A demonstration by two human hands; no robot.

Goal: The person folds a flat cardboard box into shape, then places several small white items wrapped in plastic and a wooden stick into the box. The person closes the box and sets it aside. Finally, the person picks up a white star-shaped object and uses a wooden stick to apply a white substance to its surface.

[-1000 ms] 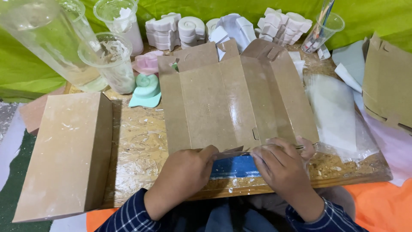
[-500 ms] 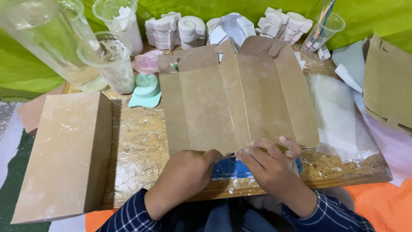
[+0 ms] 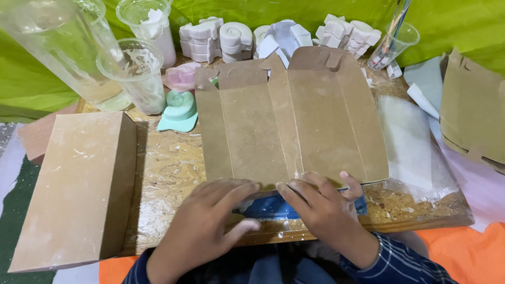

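Both hands, the left hand (image 3: 208, 231) and right hand (image 3: 323, 208), lie open, fingers flat on the near edge of the unfolded cardboard box (image 3: 289, 118) (over something blue (image 3: 273, 208)) on the table (image 3: 168, 168); pressing evenly along the crease should serve best.

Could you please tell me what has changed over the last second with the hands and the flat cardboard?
The right hand slid left along the near edge of the flat cardboard toward the left hand, fingers now spread flat. The cardboard, the closed box and the plastic cups stayed put.
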